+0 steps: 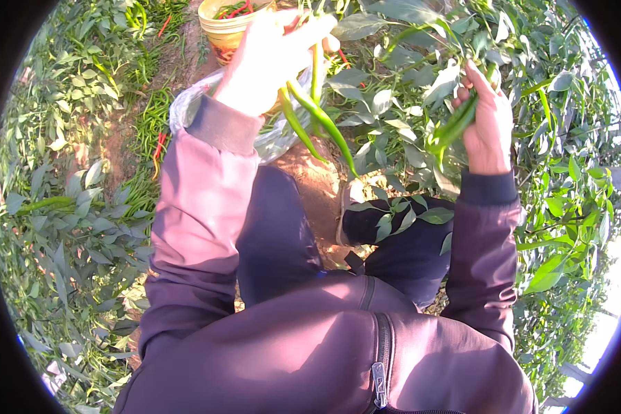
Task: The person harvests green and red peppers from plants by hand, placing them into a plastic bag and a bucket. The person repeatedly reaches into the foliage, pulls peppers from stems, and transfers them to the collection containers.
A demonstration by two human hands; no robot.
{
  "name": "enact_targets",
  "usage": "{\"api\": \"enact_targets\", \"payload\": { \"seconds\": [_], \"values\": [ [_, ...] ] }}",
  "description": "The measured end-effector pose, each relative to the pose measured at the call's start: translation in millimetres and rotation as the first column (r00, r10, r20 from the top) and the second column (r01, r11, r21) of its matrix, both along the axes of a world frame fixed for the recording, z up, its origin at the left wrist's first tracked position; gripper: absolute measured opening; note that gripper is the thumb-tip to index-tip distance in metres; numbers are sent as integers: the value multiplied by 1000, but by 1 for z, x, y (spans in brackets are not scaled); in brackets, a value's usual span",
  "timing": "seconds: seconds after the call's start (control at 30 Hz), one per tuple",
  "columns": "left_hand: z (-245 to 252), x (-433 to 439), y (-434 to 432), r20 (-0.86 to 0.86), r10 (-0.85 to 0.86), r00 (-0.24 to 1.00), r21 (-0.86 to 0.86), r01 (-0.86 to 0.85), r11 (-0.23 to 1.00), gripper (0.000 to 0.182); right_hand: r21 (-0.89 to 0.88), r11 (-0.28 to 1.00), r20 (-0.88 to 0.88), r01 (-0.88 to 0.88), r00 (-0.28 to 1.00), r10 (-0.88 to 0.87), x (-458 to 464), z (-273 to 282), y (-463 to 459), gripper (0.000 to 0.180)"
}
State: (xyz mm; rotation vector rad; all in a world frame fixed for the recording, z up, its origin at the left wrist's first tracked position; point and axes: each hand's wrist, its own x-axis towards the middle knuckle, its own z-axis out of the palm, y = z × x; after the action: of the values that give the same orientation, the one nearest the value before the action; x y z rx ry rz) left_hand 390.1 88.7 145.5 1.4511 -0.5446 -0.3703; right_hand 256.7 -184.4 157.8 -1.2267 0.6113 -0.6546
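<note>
My left hand (274, 57), bright with glare, is at the upper middle, closed around several long green chili peppers (326, 121) that hang below its fingers. Just under that hand lies a clear plastic bag (279, 137), partly hidden by the wrist. At the upper right my right hand (489, 114) grips several green chili peppers (455, 124) among the leaves of a pepper plant (414, 77). Its fingertips are partly covered by the peppers and leaves.
Beyond my left hand stands a yellowish bucket (222, 33) holding green and red peppers. Loose green chili peppers (155, 121) and a few red ones (159, 150) lie on the soil to the left. Leafy pepper plants (564, 181) rise on both sides of my legs.
</note>
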Motion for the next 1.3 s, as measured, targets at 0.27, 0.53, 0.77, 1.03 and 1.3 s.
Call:
{"api": "enact_targets", "payload": {
  "seconds": [0.27, 0.53, 0.77, 1.03, 1.3],
  "values": [
    [-89, -65, 7, -603, -127, 787, -309, -84, 947, 22, 300, 872, 112, -388, 922, 371, -90, -23, 47, 17],
    [-96, -120, -12, -720, -153, 677, -398, -223, 890, 28, -104, 502, -543, -859, 472, 695, -100, -39, 106, 41],
    [-109, -122, -9, -628, 106, 771, -191, -285, 939, 20, -111, 518, -494, -848, 500, 712, -110, -88, 127, 27],
    [-107, -109, -1, -419, 185, 889, -189, -284, 940, 20, -105, 480, -483, -871, 466, 741, -104, -79, 119, 29],
    [-130, -81, 18, -539, 251, 804, -340, -481, 808, 24, -122, 444, -500, -888, 442, 745, -96, -77, 109, 28]
  ]
}}
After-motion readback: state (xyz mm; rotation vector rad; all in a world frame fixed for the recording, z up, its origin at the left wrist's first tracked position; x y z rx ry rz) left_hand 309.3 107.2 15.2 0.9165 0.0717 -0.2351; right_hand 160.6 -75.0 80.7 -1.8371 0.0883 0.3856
